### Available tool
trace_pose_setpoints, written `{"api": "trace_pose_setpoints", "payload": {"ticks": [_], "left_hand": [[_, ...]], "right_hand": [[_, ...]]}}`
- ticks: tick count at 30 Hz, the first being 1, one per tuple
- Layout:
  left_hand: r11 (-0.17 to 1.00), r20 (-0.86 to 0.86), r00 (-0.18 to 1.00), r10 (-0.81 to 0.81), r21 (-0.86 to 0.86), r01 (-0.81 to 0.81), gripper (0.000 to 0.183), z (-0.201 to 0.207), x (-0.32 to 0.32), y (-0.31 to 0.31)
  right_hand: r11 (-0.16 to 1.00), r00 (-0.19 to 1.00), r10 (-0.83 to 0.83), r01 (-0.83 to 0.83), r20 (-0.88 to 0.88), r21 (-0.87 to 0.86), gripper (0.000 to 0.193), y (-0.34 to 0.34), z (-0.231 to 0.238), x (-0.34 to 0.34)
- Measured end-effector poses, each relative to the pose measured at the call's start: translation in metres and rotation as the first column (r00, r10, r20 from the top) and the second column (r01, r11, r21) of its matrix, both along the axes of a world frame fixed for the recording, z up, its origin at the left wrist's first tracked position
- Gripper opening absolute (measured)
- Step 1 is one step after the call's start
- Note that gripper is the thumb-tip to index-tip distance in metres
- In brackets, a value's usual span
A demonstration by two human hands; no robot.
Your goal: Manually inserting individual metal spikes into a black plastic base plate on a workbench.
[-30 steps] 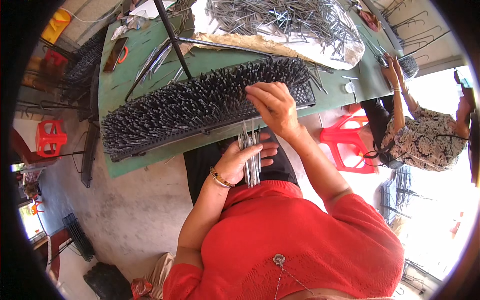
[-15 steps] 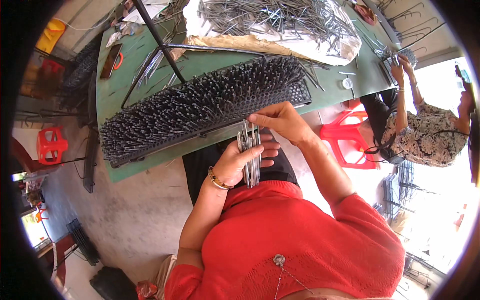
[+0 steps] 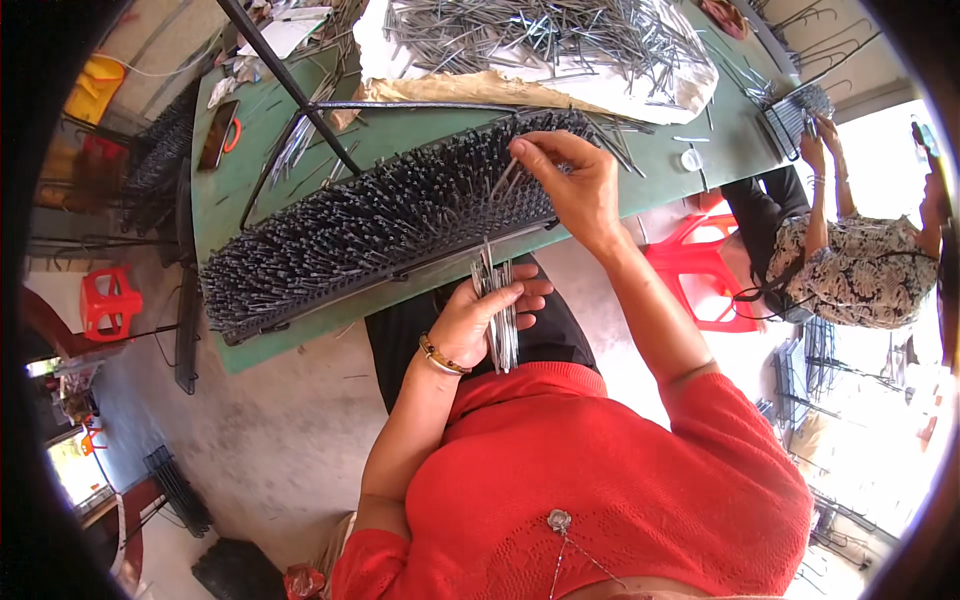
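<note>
A bundle of thin metal rods [image 3: 503,335] lies in my left hand [image 3: 478,318], close to my waist, the thumb pressed across it. My right hand [image 3: 582,180] pinches a single metal rod [image 3: 508,178] between thumb and fingertips. That rod slants down toward the long black perforated rack [image 3: 530,205], near its right part. Dark rods stand upright in the rack's holes over most of its length, with bare holes showing along the right front. The rod's lower tip is hard to make out among the others.
The green table [image 3: 235,185] carries a heap of loose rods [image 3: 560,35] on white sheeting [image 3: 375,45]. A black metal frame [image 3: 290,85] crosses at the left, beside a phone [image 3: 218,135] and orange-handled scissors [image 3: 233,134]. At right, a person [image 3: 850,260] works near a red stool [image 3: 700,270].
My right hand has moved up and away from the bundle, carrying one rod over the rack. My left hand stays almost in place with the bundle.
</note>
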State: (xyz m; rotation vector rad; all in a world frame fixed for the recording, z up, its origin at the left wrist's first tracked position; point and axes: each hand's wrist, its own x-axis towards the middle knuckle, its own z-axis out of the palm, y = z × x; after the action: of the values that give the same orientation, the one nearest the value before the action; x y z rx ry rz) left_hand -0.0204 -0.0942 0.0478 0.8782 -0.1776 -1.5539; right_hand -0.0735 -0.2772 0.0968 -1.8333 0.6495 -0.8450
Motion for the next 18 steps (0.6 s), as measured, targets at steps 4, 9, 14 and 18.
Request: {"api": "trace_pose_setpoints", "payload": {"ticks": [4, 9, 14, 18], "left_hand": [[1.0, -0.015, 1.0, 0.008, 0.006, -0.008, 0.034, -0.002, 0.0, 0.003], [1.0, -0.027, 0.999, 0.022, 0.004, -0.022, 0.034, -0.005, 0.0, 0.007], [1.0, -0.078, 0.997, 0.014, -0.017, -0.015, 0.034, -0.006, -0.001, 0.008], [0.999, -0.112, 0.994, 0.014, -0.032, -0.018, 0.033, -0.008, -0.001, 0.008]], "right_hand": [[0.975, 1.0, 0.004, -0.01, -0.027, -0.221, 0.014, 0.001, -0.005, 0.003], [0.906, 0.996, 0.079, -0.058, 0.033, -0.419, 0.013, 0.004, -0.014, 0.004], [0.793, 0.983, 0.182, -0.133, 0.023, -0.595, 0.015, 0.002, -0.018, 0.005], [0.822, 0.989, 0.141, -0.094, 0.042, -0.562, 0.016, 0.001, -0.019, 0.005]]}}
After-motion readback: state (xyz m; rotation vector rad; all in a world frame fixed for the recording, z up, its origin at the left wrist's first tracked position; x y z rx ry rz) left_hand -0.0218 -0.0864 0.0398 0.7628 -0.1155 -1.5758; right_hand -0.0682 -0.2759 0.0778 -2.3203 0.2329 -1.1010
